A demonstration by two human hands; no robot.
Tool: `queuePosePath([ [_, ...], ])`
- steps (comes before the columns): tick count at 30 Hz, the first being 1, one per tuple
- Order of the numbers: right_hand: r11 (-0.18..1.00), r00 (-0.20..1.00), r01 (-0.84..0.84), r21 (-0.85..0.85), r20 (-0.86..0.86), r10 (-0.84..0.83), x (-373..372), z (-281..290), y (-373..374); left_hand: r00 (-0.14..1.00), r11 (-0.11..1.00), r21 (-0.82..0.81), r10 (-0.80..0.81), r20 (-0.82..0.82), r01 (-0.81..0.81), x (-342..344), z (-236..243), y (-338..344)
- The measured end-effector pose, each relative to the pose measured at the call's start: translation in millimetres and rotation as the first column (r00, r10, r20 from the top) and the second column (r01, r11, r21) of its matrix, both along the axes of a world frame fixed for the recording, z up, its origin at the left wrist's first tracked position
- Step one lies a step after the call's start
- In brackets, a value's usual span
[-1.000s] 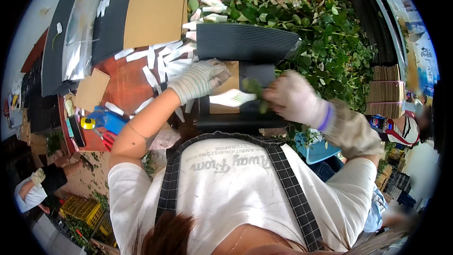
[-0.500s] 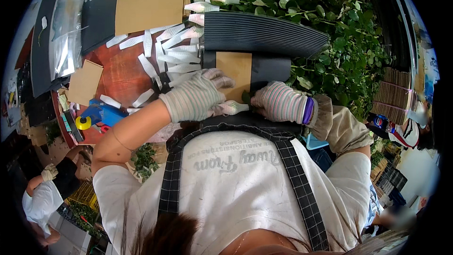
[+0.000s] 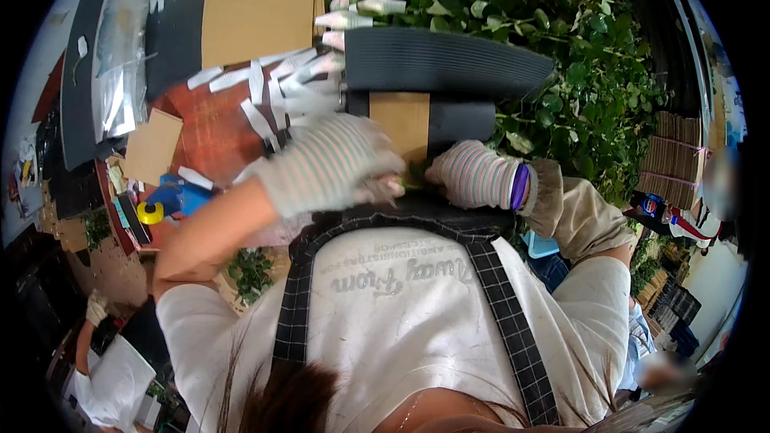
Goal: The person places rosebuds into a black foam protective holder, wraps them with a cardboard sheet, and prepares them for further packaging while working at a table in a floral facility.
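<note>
- The red worktop (image 3: 210, 138) looked smooth and hard, bare mainly toward its left edge.
- Leafy stems (image 3: 581, 84) covered its right side to the far edge, a thin, springy, tangled mass.
- A flat brown cardboard sheet (image 3: 261, 12) lay by the far left corner, stiff and matte.
- Nearer the middle, a black ridged sheet (image 3: 445, 64) curved slightly, its ribs running lengthwise.
- At the near edge, the left hand (image 3: 337, 162), in a striped knit glove, showed blurred with fingers bent; whether it gripped anything could not be told.
- The right hand (image 3: 476, 175), gloved alike, was curled closed on a green stem (image 3: 415, 176); the hands nearly met, a small gap between them.
- A smooth brown strip (image 3: 399, 124) lay just beyond the hands, over a dark panel (image 3: 463, 120).
- White mesh sleeves (image 3: 257, 123), tapered, soft and stretchy-looking, were strewn left of the hands.
- The stem, mostly hidden at the near edge, would likely handle as light, semi-stiff and easily bruised, best pinched along its firm length, away from any leaf.
</note>
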State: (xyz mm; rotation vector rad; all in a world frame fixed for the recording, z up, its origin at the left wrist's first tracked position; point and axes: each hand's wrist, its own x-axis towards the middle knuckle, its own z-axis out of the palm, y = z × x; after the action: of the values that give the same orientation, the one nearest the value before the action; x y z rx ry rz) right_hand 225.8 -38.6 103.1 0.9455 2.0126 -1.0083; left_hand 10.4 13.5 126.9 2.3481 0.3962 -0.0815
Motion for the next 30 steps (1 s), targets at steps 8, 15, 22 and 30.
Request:
queuePosePath([
  [8, 0.999, 0.990, 0.025, 0.039, -0.142, -0.019, 20.0, 12.8, -0.2, 0.986, 0.970, 0.198, -0.118, -0.118, 0.140, 24.0, -42.0, -10.8],
  [15, 0.867, 0.335, 0.326, -0.376, -0.812, -0.478, 30.5, 105.9, 233.5, 0.979, 0.977, 0.199, 0.109, -0.170, -0.074, 23.1, -72.6, -34.9],
  [22, 0.357, 0.950, 0.228, 0.906, -0.126, -0.286, 42.3, 4.5, 454.6, 0.939, 0.996, 0.027, 0.088, -0.334, -0.084, 30.9, -35.4, -16.3],
  [30, 0.623, 0.945, 0.056, 0.780, 0.161, -0.285, 62.3, -78.8, 376.4, 0.960, 0.994, -0.044, 0.086, -0.267, -0.101, 26.4, -90.5, -37.4],
])
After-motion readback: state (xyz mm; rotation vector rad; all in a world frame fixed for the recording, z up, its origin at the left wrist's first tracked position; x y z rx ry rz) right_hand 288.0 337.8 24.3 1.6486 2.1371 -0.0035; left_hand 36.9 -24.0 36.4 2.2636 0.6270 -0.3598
